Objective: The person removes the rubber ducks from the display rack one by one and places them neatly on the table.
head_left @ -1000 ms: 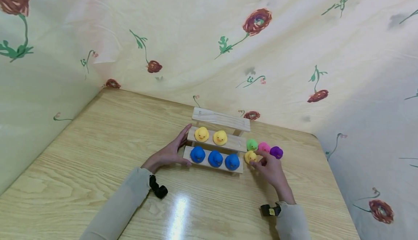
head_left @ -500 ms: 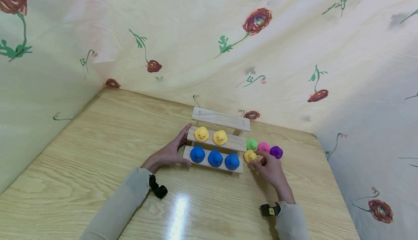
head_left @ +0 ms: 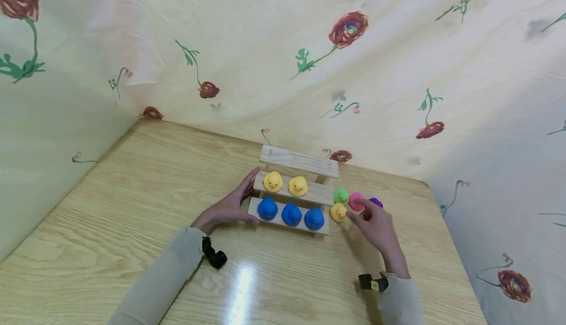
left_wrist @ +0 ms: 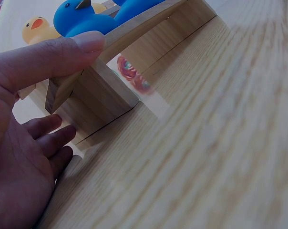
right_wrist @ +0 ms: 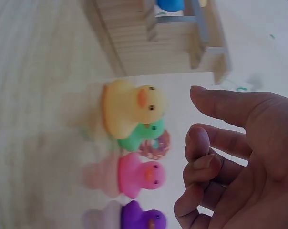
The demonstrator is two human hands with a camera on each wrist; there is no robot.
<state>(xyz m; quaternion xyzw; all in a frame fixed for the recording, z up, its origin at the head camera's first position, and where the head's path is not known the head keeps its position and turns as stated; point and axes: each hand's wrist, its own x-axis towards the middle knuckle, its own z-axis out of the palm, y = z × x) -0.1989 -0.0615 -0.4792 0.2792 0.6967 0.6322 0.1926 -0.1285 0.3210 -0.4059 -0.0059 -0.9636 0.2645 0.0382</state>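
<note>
A three-tier wooden stand (head_left: 288, 158) bears blue toy ducks (head_left: 292, 214) on its lowest shelf and two yellow ducks (head_left: 298, 186) on the middle one. My left hand (head_left: 227, 209) holds the stand's left end; in the left wrist view its thumb (left_wrist: 67, 55) lies on the lowest shelf's edge. Right of the stand, a loose yellow duck (head_left: 338, 212) stands upright on the table. My right hand (head_left: 376, 226) hovers just right of it, fingers loosely bent around nothing. In the right wrist view a gap separates this hand from the yellow duck (right_wrist: 132, 107).
Behind the loose yellow duck sit a green duck (head_left: 341, 196) and a pink duck (head_left: 355, 201). A purple duck (head_left: 376, 202) is partly hidden by my right hand. Flowered cloth (head_left: 274, 69) surrounds the wooden table (head_left: 177, 167).
My right hand has let go of the yellow duck and moved to the right. The duck, shifted very slightly left earlier, stays on the table. My left hand has not moved.
</note>
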